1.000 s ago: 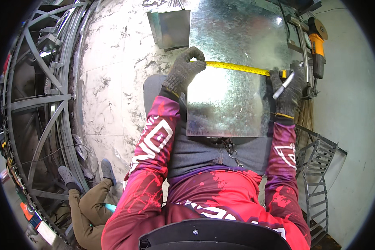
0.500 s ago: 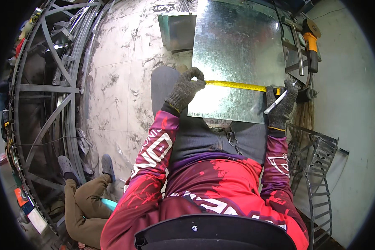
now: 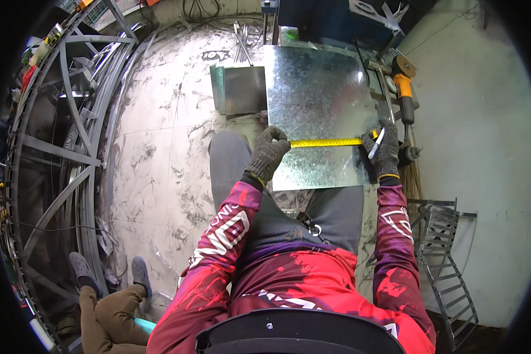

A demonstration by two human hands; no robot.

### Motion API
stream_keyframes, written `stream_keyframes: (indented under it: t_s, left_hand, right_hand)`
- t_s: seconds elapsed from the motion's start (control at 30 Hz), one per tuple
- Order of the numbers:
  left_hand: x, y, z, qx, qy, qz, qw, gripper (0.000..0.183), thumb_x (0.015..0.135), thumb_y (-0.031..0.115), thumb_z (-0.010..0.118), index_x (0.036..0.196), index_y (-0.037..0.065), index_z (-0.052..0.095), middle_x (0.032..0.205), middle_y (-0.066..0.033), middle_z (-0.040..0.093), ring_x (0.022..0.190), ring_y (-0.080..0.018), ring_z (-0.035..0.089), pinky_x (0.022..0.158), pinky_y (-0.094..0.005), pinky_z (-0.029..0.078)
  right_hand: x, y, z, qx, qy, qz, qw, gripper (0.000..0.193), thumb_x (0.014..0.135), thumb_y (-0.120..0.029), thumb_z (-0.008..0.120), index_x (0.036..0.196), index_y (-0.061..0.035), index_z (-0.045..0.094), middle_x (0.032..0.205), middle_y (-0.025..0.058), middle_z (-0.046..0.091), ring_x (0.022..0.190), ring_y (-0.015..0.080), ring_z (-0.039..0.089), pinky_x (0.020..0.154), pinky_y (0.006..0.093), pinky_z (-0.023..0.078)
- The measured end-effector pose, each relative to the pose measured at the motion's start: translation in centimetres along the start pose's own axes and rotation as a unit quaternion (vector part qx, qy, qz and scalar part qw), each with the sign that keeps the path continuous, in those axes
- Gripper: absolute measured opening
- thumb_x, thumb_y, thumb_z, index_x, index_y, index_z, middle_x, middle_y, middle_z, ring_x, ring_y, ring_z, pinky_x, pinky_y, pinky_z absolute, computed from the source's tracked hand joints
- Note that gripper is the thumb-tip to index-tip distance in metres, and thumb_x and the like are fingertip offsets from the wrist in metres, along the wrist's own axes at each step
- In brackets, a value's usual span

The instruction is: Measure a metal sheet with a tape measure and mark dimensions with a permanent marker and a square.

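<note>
A shiny galvanized metal sheet (image 3: 318,100) rests over my thighs and stretches away from me. Across its near part runs the yellow blade of a tape measure (image 3: 326,143). My left hand (image 3: 268,154), in a grey knit glove, pinches the blade's end at the sheet's left edge. At the right edge my right hand (image 3: 386,152), gloved alike, is closed around the tape's case, mostly hidden by the fingers. A white marker pen (image 3: 377,143) is held in that same hand, slanting across the glove.
Folded sheet-metal pieces (image 3: 245,89) stand left of the sheet. An orange angle grinder (image 3: 403,87) lies at the far right. A metal rack (image 3: 62,141) lines the left side. A ladder-like metal frame (image 3: 445,253) leans right. Another person's legs (image 3: 115,310) extend at lower left.
The whole view has shifted, so the sheet's far end now shows. Both hands still hold the tape across the sheet. The marker pen in my right hand appears more upright.
</note>
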State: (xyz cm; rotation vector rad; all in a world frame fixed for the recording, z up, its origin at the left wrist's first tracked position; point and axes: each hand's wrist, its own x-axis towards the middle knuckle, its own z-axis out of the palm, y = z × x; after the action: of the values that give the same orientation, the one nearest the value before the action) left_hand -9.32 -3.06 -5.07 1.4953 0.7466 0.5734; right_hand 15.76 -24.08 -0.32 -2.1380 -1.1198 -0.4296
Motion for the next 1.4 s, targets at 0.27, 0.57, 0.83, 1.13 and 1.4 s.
stream_keyframes:
  t_s: [0.27,0.57,0.83,1.13,1.4]
  left_hand:
    - [0.2,0.7,-1.4,-0.084,-0.063,-0.016,0.994,0.011,0.080,0.006,0.068,0.088,0.006,0.061,0.084,-0.0006,0.058,0.078,-0.0093,0.054,0.071,-0.0253,0.047]
    - [1.7,0.7,-2.0,-0.041,-0.084,0.004,0.996,0.013,0.081,0.007,0.068,0.092,0.006,0.061,0.085,0.0001,0.059,0.080,-0.0083,0.054,0.071,-0.0242,0.048]
    - [0.7,0.1,-1.9,0.027,-0.072,0.093,0.993,0.016,0.086,0.009,0.064,0.099,0.005,0.056,0.093,-0.0036,0.057,0.085,-0.0119,0.054,0.076,-0.0294,0.047]
    - [0.1,-0.1,-1.9,0.030,-0.084,0.086,0.992,0.016,0.087,0.010,0.063,0.097,0.001,0.053,0.092,-0.0087,0.053,0.083,-0.0200,0.057,0.078,-0.0334,0.048]
    - [0.3,0.9,-1.5,0.048,-0.075,0.099,0.991,0.018,0.084,0.010,0.065,0.093,0.002,0.052,0.090,-0.0077,0.053,0.083,-0.0183,0.056,0.076,-0.0332,0.048]
  right_hand:
    - [-0.1,-1.5,-0.8,0.097,-0.055,0.123,0.986,0.058,0.076,-0.006,0.080,0.127,-0.0033,0.052,0.104,0.0097,0.054,0.092,0.0229,0.056,0.086,0.0365,0.050]
    - [-1.3,-1.2,-0.9,-0.009,0.023,0.029,0.999,0.062,0.076,-0.019,0.083,0.128,-0.0070,0.054,0.112,0.0131,0.057,0.101,0.0278,0.059,0.090,0.0405,0.049]
    - [-1.4,-1.7,-0.6,-0.006,0.051,0.003,0.999,0.062,0.077,-0.012,0.084,0.130,-0.0036,0.051,0.114,0.0126,0.053,0.105,0.0269,0.054,0.094,0.0394,0.046]
    - [-1.1,-1.5,-0.8,-0.042,0.015,-0.002,0.999,0.065,0.078,-0.015,0.085,0.131,-0.0015,0.050,0.116,0.0143,0.051,0.106,0.0277,0.053,0.095,0.0416,0.045]
    - [-1.7,-0.2,-0.1,0.003,0.052,0.026,0.998,0.069,0.077,-0.018,0.087,0.132,-0.0008,0.049,0.121,0.0158,0.052,0.113,0.0297,0.053,0.098,0.0423,0.044]
